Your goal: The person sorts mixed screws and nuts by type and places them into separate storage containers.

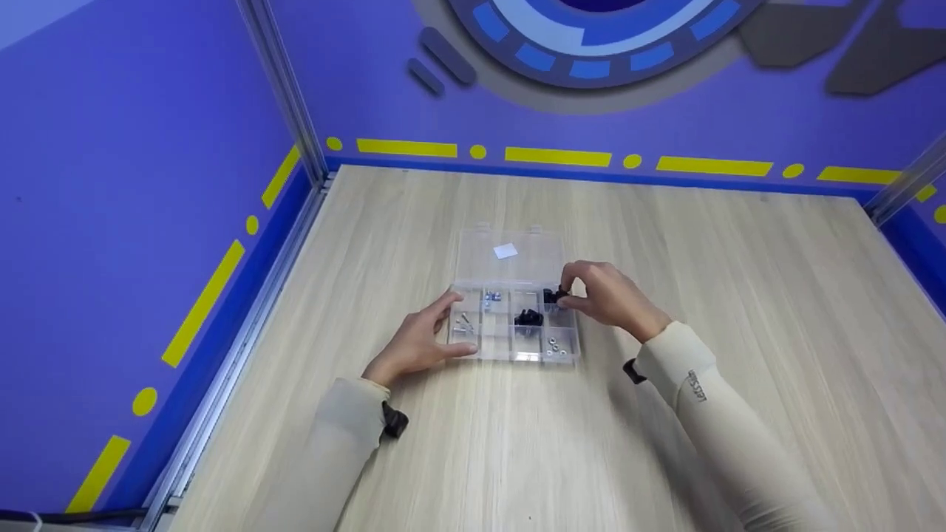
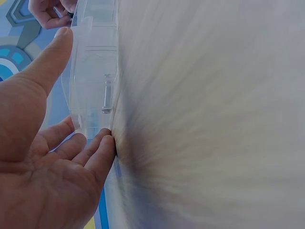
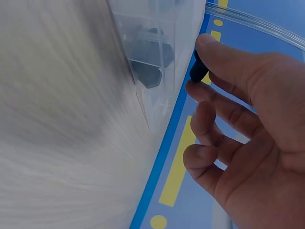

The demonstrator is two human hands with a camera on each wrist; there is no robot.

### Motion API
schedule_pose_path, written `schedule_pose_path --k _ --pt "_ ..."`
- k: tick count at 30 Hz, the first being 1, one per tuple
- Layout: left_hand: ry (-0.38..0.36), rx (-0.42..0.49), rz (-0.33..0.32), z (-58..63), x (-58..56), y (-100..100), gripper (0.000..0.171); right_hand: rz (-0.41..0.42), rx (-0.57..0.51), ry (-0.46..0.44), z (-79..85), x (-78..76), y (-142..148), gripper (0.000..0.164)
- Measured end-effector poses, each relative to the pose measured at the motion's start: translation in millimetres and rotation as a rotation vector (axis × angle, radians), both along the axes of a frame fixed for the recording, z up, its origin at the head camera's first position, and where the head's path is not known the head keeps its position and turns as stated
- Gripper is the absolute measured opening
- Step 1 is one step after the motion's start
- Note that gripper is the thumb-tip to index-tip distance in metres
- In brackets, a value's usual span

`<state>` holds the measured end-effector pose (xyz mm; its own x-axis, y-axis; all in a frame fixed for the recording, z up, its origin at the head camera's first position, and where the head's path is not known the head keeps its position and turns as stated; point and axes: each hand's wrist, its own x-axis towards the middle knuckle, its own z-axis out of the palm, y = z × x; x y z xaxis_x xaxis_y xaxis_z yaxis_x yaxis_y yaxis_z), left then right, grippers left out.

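A clear plastic compartment box [image 1: 497, 359] lies on the table with its lid [image 1: 473, 255] folded open behind it. My left hand [image 1: 417, 341] holds the box by its left end, thumb at the front corner and fingers towards the back. Above the back right compartment, my right hand [image 1: 607, 295] pinches a small black part [image 3: 199, 69] between thumb and index finger; its exact kind is unclear. More black parts [image 1: 528, 318] sit in a middle compartment, and others [image 1: 550, 296] lie at the back right, partly behind the fingers.
Inside the box are screws [image 1: 464, 322] at the left, small bluish pieces [image 1: 492, 297] at the back, and several nuts [image 1: 553, 344] at the front right. A white label [image 1: 505, 251] shows on the lid. Blue walls [image 1: 414, 111] with metal posts border the wooden table [image 1: 709, 266].
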<state>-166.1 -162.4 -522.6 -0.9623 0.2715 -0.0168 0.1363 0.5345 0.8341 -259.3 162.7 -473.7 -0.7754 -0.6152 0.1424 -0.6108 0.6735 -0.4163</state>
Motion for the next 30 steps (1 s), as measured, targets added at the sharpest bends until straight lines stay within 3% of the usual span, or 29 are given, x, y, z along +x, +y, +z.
schedule_pose_path --k 13,19,22,30 --pt "0.002 -0.003 -0.002 0.2 -1.0 -1.3 0.084 -0.067 0.101 0.043 -6.1 -1.1 -23.2 0.019" --pt "-0.004 0.011 -0.009 -0.1 -0.8 -1.8 0.082 -0.101 0.108 0.059 -8.0 3.0 -29.7 0.011" --pt "-0.004 0.007 -0.005 0.2 -0.7 -1.6 0.085 -0.083 0.087 0.057 -7.9 4.8 -29.8 0.005" --pt "0.001 0.005 0.000 -0.1 -0.6 -1.7 0.084 -0.017 0.048 0.050 -10.9 10.2 -23.9 0.010"
